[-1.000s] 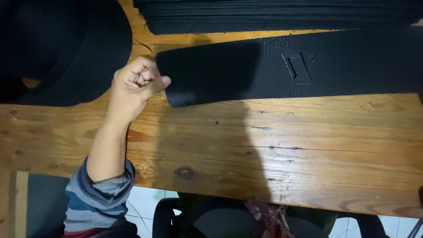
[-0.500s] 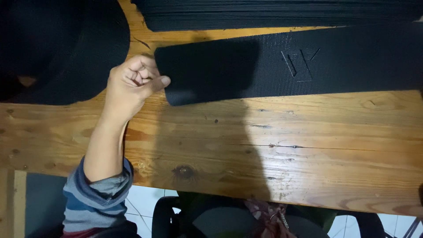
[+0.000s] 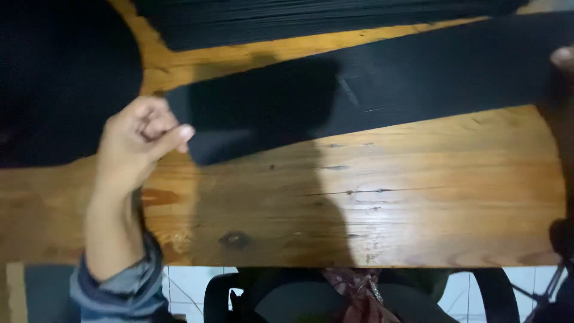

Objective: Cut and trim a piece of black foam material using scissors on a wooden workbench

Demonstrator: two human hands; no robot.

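Knotty varnished wooden worktop [image 3: 418,197] — long flat black rubbery strip [image 3: 382,96] lies slantwise across it. Left hand [image 3: 139,146] curled shut, pinching the strip's near-left end. Right hand [image 3: 563,60] barely in view at strip's far end — grip unclear.

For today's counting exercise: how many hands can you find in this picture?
2: the left hand grips the black strip's left end; the right hand barely shows at the right edge, mostly hidden.
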